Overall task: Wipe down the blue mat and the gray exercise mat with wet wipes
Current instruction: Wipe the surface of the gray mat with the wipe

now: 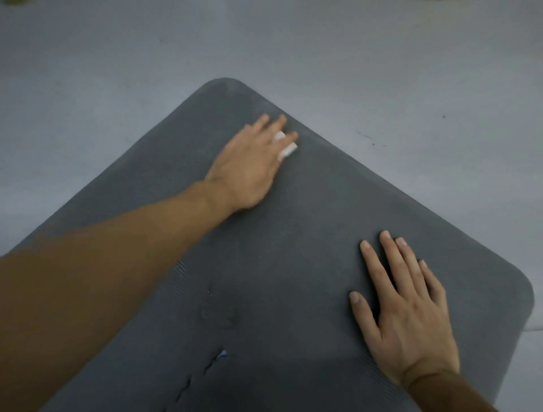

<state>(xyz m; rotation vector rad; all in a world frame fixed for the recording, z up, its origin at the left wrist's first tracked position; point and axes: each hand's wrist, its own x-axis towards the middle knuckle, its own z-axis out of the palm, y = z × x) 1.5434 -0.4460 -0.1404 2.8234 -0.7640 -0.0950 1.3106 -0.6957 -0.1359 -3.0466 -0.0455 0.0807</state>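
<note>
wipe (pixel 285 149) mostly under blurred left hand (pixel 246 172) | mat (pixel 296 235) cut off below

A short dark scuff (pixel 365 135) shows, with tiny dark specks (pixel 373 144) just right of it and one lone speck (pixel 444 116) farther right and above. A blurred yellow-green patch (pixel 11 2) sits far up-left.

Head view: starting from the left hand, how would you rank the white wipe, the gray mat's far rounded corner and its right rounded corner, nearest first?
1. The wet wipe: under the fingers of the left hand, touching them.
2. The far rounded corner of the gray exercise mat: just beyond the hand, up and left.
3. The right rounded corner: across the mat, past the right hand.
</note>
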